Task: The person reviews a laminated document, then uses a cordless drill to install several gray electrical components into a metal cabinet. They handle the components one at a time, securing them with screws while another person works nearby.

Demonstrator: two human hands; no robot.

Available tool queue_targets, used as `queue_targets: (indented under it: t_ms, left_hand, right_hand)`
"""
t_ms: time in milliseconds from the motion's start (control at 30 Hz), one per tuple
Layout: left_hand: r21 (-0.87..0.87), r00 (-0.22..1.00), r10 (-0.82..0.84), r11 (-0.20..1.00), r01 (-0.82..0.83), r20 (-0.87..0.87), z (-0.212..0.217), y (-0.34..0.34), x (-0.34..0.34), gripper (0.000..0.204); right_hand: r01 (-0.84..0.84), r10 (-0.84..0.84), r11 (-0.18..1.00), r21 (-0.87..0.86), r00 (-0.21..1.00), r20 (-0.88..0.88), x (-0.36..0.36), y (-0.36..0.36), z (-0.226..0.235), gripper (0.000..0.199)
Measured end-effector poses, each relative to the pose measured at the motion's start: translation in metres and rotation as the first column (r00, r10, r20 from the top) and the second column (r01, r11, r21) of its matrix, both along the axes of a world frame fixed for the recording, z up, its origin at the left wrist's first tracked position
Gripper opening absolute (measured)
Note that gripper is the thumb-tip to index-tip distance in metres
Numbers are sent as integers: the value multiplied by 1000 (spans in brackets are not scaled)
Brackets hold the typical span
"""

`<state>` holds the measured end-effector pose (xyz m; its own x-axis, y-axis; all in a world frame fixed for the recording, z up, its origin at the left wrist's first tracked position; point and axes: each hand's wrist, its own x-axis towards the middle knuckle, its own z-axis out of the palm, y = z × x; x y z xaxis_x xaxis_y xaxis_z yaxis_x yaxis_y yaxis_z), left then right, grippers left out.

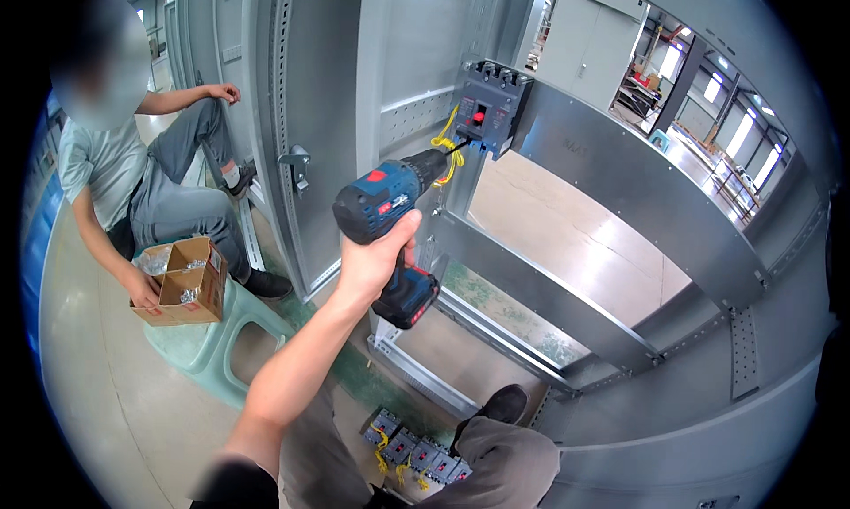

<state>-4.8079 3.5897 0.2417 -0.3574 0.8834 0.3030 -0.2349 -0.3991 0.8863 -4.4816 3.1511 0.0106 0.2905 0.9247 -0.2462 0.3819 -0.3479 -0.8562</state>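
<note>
My left hand [382, 254] is closed around the grip of a blue and black cordless drill [382, 199], with its battery pointing down to the right. The drill's thin dark bit reaches up to the lower edge of a grey moulded-case circuit breaker [489, 109] with a red toggle. That breaker sits upright at the left end of a grey metal crossbar [611, 159]. Bundled yellow wires [450, 143] hang at its left side, close to the bit. Whether the bit sits on a screw is too small to tell. My right hand is out of view.
Several more breakers [416, 449] with yellow wires lie on the floor by my legs. At left, a seated person reaches into a divided cardboard box [208, 304] of small parts on a green plastic stool [208, 354]. Cabinet frame rails [540, 292] and a metal door [323, 137] surround me.
</note>
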Motion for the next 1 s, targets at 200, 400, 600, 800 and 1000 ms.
queue_targets:
  t_ms: [200, 400, 600, 800, 1000]
  left_hand:
    - [-40, 991, -43, 998, 48, 125, -15, -42, -10, 21]
    - [-169, 996, -79, 983, 69, -49, -109, -92, -42, 26]
    - [-424, 993, 22, 903, -70, -115, -179, -129, -73, 11]
    - [-539, 998, 4, 842, 27, 57, -177, -124, -97, 16]
    - [-606, 979, -99, 795, -30, -178, -183, -138, -112, 36]
  right_hand:
    - [-65, 5, 950, 307, 981, 193, 3, 59, 124, 88]
    - [11, 63, 959, 283, 965, -254, -126, 175, 88, 24]
    - [-79, -458, 682, -727, 728, -510, -196, 236, -248, 25]
    - [-20, 3, 689, -724, 1000, -25, -206, 222, -379, 46]
    - [146, 22, 580, -801, 981, 195, -224, 237, -372, 47]
